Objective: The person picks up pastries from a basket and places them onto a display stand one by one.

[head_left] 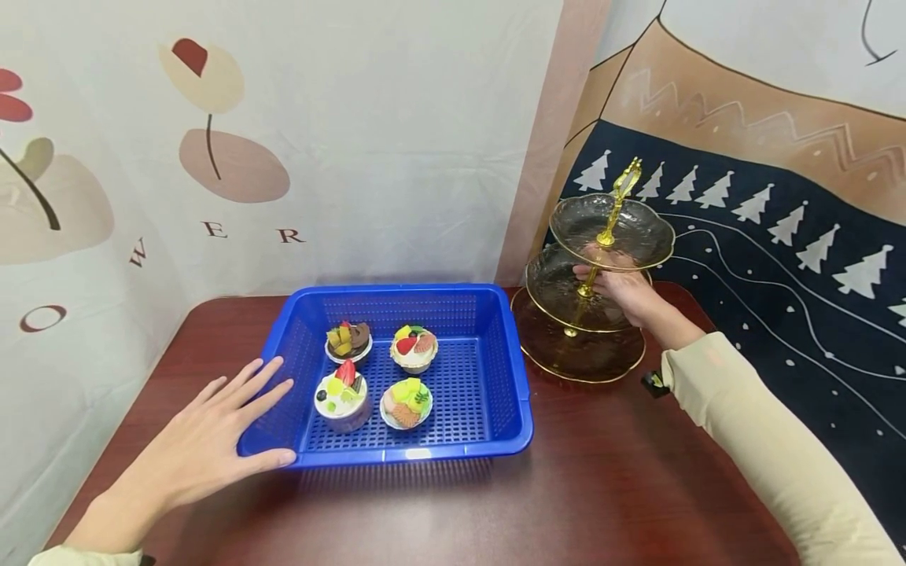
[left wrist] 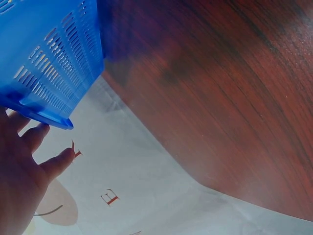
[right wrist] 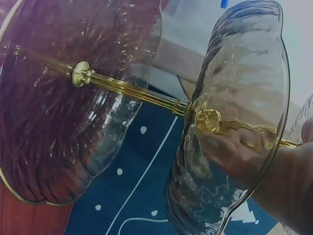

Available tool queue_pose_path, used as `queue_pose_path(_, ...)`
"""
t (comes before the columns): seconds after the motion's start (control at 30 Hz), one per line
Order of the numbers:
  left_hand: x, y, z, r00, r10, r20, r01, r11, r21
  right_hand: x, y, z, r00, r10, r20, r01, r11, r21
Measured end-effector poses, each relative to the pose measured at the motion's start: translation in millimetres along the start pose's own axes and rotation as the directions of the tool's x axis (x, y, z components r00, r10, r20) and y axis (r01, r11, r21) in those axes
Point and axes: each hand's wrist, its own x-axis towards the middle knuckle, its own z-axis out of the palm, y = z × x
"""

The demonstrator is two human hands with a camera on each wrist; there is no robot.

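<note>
A blue plastic basket (head_left: 396, 289) stands on the table, holding several small dessert cups. A chocolate-topped one (head_left: 359, 336) and a fruit-topped tart (head_left: 414, 355) sit farther back. Nearer lie a strawberry-topped cup (head_left: 343, 409) and a fruit cup (head_left: 406, 409). With fingers spread, my left hand (head_left: 205, 440) rests along the basket's left rim; the left wrist view shows its fingertips at the rim. To the right rises a three-tier glass cake stand (head_left: 566, 287) with gold trim. My right hand (head_left: 626, 292) grips its gold post (right wrist: 132, 90) between the upper and middle plates, partly seen through glass.
The dark red wooden table (head_left: 609, 479) runs beneath everything. A pale curtain (head_left: 396, 141) printed with flowers and letters hangs behind, beside a dark cloth (head_left: 778, 259) with white trees at right, close to the stand.
</note>
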Motion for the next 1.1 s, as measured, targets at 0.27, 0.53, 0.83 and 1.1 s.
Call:
queue_pose_path(0.27, -0.6, -0.8, 3.2, 1.0, 0.003, -0.003, -0.003, 1.0, 0.0, 1.7, -1.1, 10.2, 0.999, -0.03, 0.043, 0.03, 0.999, -0.015)
queue_pose_path(0.53, -1.3, -1.6, 4.2, 1.0, -0.001, 0.001, 0.001, 1.0, -0.001, 4.1, -2.2, 15.3, 0.999, -0.018, 0.045, 0.018, 1.0, -0.003)
queue_pose_path(0.83, -1.6, -1.6, 4.7, 1.0, 0.007, -0.007, -0.007, 1.0, 0.003, 4.3, -3.0, 17.5, 0.999, -0.005, 0.039, 0.006, 1.0, -0.028)
queue_pose_path(1.1, 0.1, -1.2, 3.6, 1.0, 0.003, 0.0, -0.003, 1.0, -0.007, -20.8, -7.9, 10.9, 0.999, -0.033, 0.028, 0.044, 0.794, -0.606)
